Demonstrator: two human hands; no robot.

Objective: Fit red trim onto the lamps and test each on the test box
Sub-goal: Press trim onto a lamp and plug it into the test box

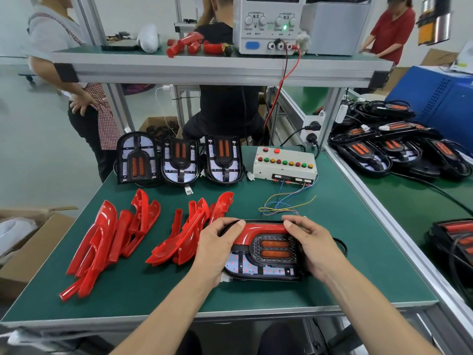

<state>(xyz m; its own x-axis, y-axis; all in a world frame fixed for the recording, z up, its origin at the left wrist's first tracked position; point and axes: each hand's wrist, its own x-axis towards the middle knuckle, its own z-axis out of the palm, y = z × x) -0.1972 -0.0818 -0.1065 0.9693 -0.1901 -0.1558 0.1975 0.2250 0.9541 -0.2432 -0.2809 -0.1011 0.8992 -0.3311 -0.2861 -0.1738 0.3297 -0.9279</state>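
Now both hands (263, 248) grip lamp (266, 254) (near front edge).

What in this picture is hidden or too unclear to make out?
Head view only:
- Lamp: both ends are covered by the left hand and right hand.
- Whether the red trim is fully seated: thumbs cover its corners.
- Power supply: its display is cut off by the top edge.
- Test box: any button labels are too small to read.
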